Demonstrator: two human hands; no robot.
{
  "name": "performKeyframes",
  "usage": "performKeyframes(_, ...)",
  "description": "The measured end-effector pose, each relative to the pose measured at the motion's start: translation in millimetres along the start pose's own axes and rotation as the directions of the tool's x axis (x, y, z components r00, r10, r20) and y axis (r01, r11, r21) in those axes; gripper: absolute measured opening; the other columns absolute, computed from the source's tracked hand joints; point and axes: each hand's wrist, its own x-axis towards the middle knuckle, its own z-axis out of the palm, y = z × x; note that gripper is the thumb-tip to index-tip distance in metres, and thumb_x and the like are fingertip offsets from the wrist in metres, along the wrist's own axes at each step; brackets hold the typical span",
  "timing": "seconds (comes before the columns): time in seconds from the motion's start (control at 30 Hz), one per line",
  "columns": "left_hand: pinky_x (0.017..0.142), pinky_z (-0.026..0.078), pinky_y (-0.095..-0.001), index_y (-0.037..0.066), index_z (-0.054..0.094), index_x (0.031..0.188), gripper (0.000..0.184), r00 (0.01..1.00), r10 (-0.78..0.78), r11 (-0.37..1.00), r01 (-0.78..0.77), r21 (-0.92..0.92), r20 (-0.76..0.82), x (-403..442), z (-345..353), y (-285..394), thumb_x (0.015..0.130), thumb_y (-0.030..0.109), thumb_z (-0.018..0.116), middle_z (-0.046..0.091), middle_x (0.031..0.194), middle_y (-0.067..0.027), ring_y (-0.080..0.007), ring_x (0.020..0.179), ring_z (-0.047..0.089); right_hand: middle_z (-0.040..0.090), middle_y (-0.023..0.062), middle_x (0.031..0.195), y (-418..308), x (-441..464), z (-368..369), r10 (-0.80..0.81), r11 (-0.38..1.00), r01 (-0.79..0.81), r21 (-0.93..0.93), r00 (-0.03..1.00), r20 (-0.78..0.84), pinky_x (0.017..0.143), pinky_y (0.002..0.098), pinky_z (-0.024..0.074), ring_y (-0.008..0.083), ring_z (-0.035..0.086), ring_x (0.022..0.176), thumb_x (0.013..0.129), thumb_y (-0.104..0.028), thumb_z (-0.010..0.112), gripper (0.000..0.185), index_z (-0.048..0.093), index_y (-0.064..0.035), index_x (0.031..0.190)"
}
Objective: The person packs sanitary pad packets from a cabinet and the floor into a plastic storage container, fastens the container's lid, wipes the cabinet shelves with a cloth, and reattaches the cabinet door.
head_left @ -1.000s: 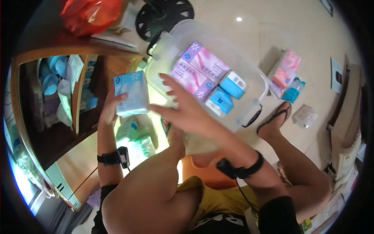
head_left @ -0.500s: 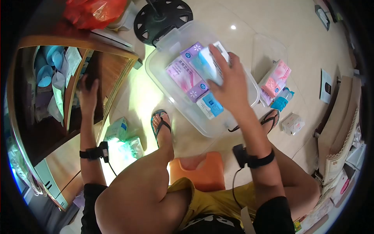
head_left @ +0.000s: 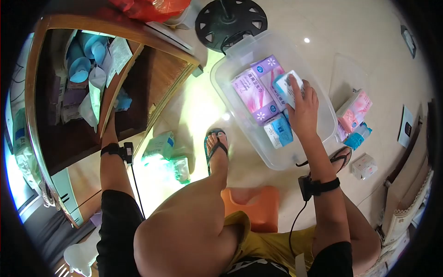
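My right hand (head_left: 304, 108) is closed around a white-and-blue pack (head_left: 285, 85) over the contents of a clear plastic bin (head_left: 272, 159). Beneath and beside it in the bin lie purple-and-pink sanitary pad packs (head_left: 253, 97) and a blue-and-white box (head_left: 279, 131). My left hand (head_left: 110, 129) reaches into the wooden cabinet (head_left: 117, 21), behind its upright divider (head_left: 119, 87). Its fingers are hidden there. A light-blue plastic package (head_left: 123, 100) shows in the compartment just above that hand.
Blue rounded items (head_left: 79, 67) and papers fill the cabinet's left compartment. Green-lit packages (head_left: 159, 147) lie by my foot. Right of the bin are a pink pack (head_left: 355, 111), a blue package (head_left: 358, 136) and a small white box (head_left: 364, 166). An orange stool (head_left: 258, 203) stands between my legs; a black round base (head_left: 230, 25) stands behind the bin.
My left hand has gone deeper into the cabinet, its fingers passing out of sight behind the divider. My right hand has brought the white-and-blue pack lower over the bin. The view has swung left.
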Motion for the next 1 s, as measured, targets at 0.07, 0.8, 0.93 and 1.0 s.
performKeyframes(0.07, 0.091, 0.048, -0.0375, 0.007, 0.053, 0.136, 0.055, 1.0, -0.018, 0.998, 0.017, -0.064, -0.015, 2, 4, 0, 0.091, 0.036, 0.066, 0.058, 0.13, -0.0146, -0.0294, 0.113, 0.058, 0.046, 0.0231, 0.137, -8, 4, -9, 0.01, 0.988, -0.003, 0.157, 0.999, -0.04, 0.103, 0.0478, 0.0382, 0.0395, 0.046, 0.123, 0.072, -0.005, 0.076, 0.085, 0.039, -0.0173, 0.148)
performKeyframes(0.8, 0.101, 0.043, -0.0346, 0.0, 0.047, 0.138, 0.071, 0.067, 0.632, 0.633, 0.53, -0.564, 0.772, -261, -181, 340, 0.082, 0.036, 0.071, 0.057, 0.129, -0.0108, -0.0201, 0.113, 0.058, 0.059, 0.0199, 0.118, 6, -11, -111, 0.149, 0.949, -0.181, 0.257, 0.979, 0.14, 0.093, 0.0458, 0.0469, 0.0401, 0.056, 0.108, 0.065, -0.016, 0.076, 0.066, 0.055, -0.0072, 0.127)
performKeyframes(0.93, 0.097, 0.045, -0.0379, 0.005, 0.05, 0.138, 0.07, -0.016, 0.721, 0.688, 0.134, -0.713, 0.693, -313, -163, 430, 0.085, 0.046, 0.07, 0.056, 0.117, -0.0138, -0.0271, 0.111, 0.058, 0.06, 0.0221, 0.114, -2, -16, -113, 0.192, 0.969, -0.197, 0.148, 0.98, 0.047, 0.092, 0.0461, 0.0477, 0.0392, 0.057, 0.106, 0.065, -0.023, 0.076, 0.058, 0.063, -0.0054, 0.118)
performKeyframes(1.0, 0.096, 0.046, -0.0395, 0.005, 0.052, 0.136, 0.071, -0.027, 0.764, 0.633, -0.161, -0.757, 0.644, -334, -147, 451, 0.085, 0.052, 0.068, 0.056, 0.114, -0.0161, -0.0307, 0.111, 0.057, 0.06, 0.0221, 0.113, -4, -21, -116, 0.187, 0.979, -0.193, 0.071, 0.978, 0.089, 0.091, 0.0457, 0.0481, 0.0391, 0.057, 0.106, 0.064, -0.026, 0.077, 0.054, 0.066, -0.0054, 0.114)
